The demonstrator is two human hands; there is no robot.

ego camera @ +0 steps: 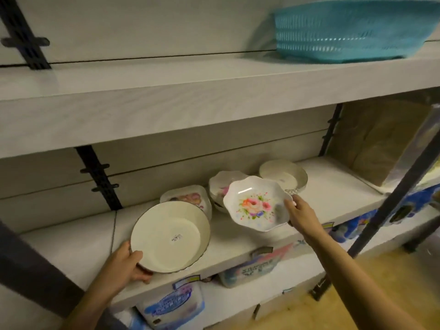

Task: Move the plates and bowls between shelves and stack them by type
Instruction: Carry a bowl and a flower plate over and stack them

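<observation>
floral bowl (256,206) rim pinched by r hand (303,216) fingers; l hand (123,263) fingers grip plain dish (169,236)

Basket (352,32) on shelf (166,91) above bowls (283,175)

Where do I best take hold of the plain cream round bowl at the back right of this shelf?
Probably grip the plain cream round bowl by its right rim, from the front right. It sits mouth-up with open shelf there; the scalloped floral bowl in the right hand blocks its left.
</observation>
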